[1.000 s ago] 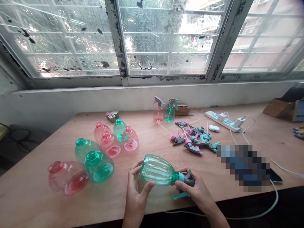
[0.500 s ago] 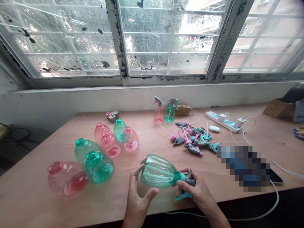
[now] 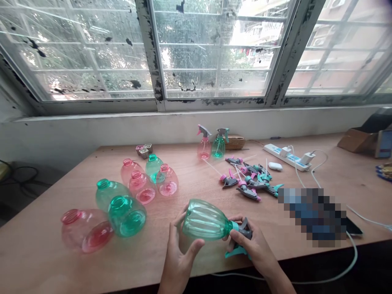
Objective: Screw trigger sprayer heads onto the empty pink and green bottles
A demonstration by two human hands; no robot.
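A clear green spray bottle lies on its side in the air before me, its neck pointing right. A grey and teal trigger sprayer sits at its neck; whether it is fully screwed on I cannot tell. My right hand is closed round the sprayer head and collar. Around the bottle's base curves my left hand, fingers behind it and thumb beneath. Left of my hands stand green bottles and pink bottles with open necks. Several loose trigger sprayers lie in a heap beyond my right hand.
Two assembled spray bottles stand by the wall under the window. Small grey and pink blocks lie at the back left. Rightward are a power strip, a white case, a pixelated item, cables and a cardboard box.
Both hands and the bottle stay in almost the same place. My right thumb has shifted slightly on the sprayer collar. The view has moved a little.
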